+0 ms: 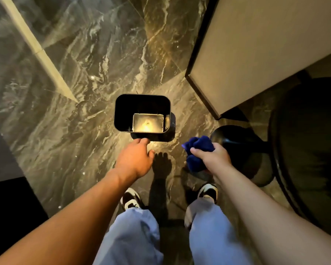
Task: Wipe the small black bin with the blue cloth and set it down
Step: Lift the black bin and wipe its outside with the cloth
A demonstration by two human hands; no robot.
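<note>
Fingers (200, 153) clutching one blue cloth (198, 150), one black bin (141, 113), two hands

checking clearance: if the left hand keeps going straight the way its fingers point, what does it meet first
Probably the near wall of the small black bin: the left hand reaches toward it, fingertips just short of its base. Depth is uncertain.

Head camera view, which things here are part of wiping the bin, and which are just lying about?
For the job:
small black bin, upright on the marble floor
blue cloth, bunched in the right hand
left hand, open beside the bin

Lying about:
round dark table
its black pedestal base
beige cabinet panel
</note>
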